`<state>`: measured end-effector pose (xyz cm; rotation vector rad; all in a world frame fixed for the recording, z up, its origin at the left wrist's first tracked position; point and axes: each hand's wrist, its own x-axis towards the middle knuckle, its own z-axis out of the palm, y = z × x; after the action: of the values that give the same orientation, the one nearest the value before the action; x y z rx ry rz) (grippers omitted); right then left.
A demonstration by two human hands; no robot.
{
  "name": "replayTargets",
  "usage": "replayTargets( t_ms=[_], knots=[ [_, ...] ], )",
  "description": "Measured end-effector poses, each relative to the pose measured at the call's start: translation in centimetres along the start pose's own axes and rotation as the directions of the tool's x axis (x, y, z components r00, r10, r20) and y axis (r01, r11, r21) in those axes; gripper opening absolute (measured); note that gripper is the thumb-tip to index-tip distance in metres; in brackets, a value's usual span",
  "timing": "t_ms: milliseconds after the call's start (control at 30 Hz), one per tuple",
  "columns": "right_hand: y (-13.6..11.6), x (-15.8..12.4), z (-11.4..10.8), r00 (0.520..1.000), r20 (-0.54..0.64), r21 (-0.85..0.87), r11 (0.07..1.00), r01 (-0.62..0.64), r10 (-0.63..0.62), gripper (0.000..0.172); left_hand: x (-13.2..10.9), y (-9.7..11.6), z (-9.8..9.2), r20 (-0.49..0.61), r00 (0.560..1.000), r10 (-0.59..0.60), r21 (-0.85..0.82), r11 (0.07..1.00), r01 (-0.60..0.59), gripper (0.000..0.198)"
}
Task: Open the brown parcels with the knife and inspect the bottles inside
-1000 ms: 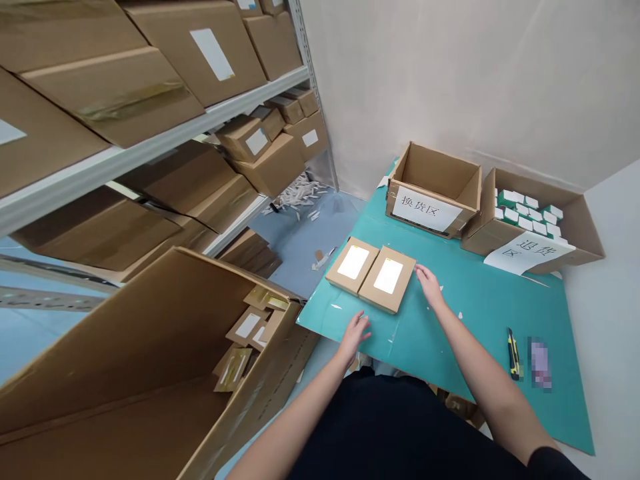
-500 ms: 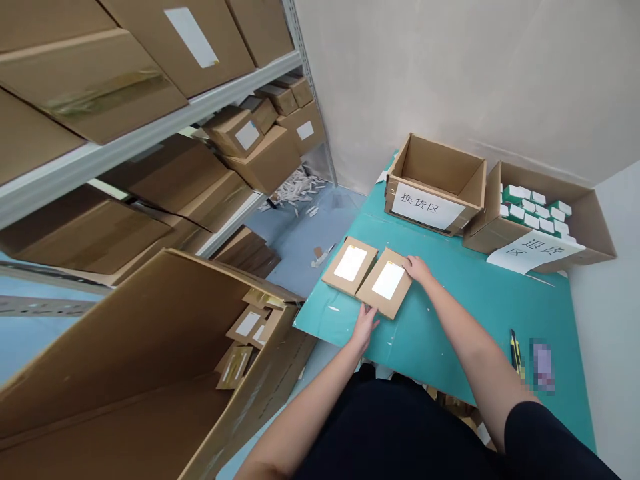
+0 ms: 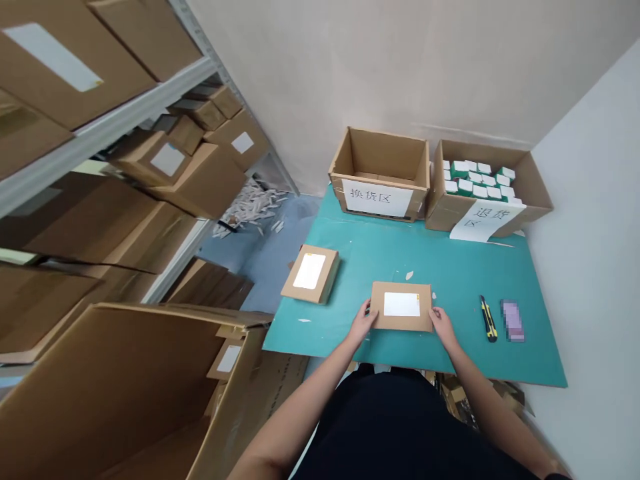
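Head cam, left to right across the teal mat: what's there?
flat cardboard box → left hand → second cardboard box → right hand → yellow-and-black utility knife → blurred-out object

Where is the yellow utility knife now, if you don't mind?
In the head view, the utility knife lies on the teal mat, right of the right hand, beside a blurred object.

Warehouse stockroom, packing corner: steel shelving (image 3: 145, 100) loaded with cartons (image 3: 205, 180), a flat cardboard parcel (image 3: 401, 319) on a teal cutting mat (image 3: 450, 263), open boxes (image 3: 380, 167) with paper signs for exchanges and returns.
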<state>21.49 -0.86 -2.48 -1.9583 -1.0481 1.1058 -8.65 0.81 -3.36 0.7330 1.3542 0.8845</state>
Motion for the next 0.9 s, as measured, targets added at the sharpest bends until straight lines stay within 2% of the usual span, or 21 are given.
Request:
replayTargets(
  t_ms=[100,233,333,433,533,700,800,900],
  knots=[
    [0.5,1.0,-0.5,0.999,0.013,0.125,0.992,-0.037,0.035,0.053,2.0,1.3,1.1,-0.067,0.996,-0.056,0.133,0.989,0.065,0.062],
    [-0.8,3.3,0.4,0.999,0.036,0.268,0.963,-0.015,0.006,0.056,3.9,3.3,2.7,-0.055,0.996,-0.069,0.199,0.977,0.078,0.049],
    [-1.9,3.9,0.2,1.0,0.016,0.347,0.938,0.015,-0.022,0.056,4.0,4.4,3.8,-0.042,0.999,-0.019,0.191,0.981,0.027,0.047],
    [-2.0,3.4,-1.3,0.998,-0.043,0.42,0.906,0.052,-0.037,0.055,3.4,4.9,4.5,-0.033,0.998,0.058,0.141,0.989,-0.053,0.048],
    [-1.0,2.5,-2.9,0.998,-0.069,0.409,0.912,0.028,0.0,0.056,2.2,4.6,4.6,-0.018,0.998,0.066,0.135,0.989,-0.063,0.054],
    [1.2,1.4,-4.2,0.997,-0.025,0.329,0.943,-0.056,0.069,0.055,0.9,3.1,3.8,-0.022,0.999,-0.034,0.193,0.98,0.038,0.06],
    [1.3,2.3,-4.5,0.997,-0.028,0.313,0.948,-0.063,0.076,0.054,1.5,3.4,3.7,-0.052,0.996,-0.079,0.179,0.98,0.087,0.065],
    [0.2,4.2,-4.6,0.997,-0.05,0.315,0.949,-0.035,0.054,0.056,2.9,4.6,4.2,-0.043,0.996,-0.075,0.135,0.988,0.081,0.069]
  ],
)
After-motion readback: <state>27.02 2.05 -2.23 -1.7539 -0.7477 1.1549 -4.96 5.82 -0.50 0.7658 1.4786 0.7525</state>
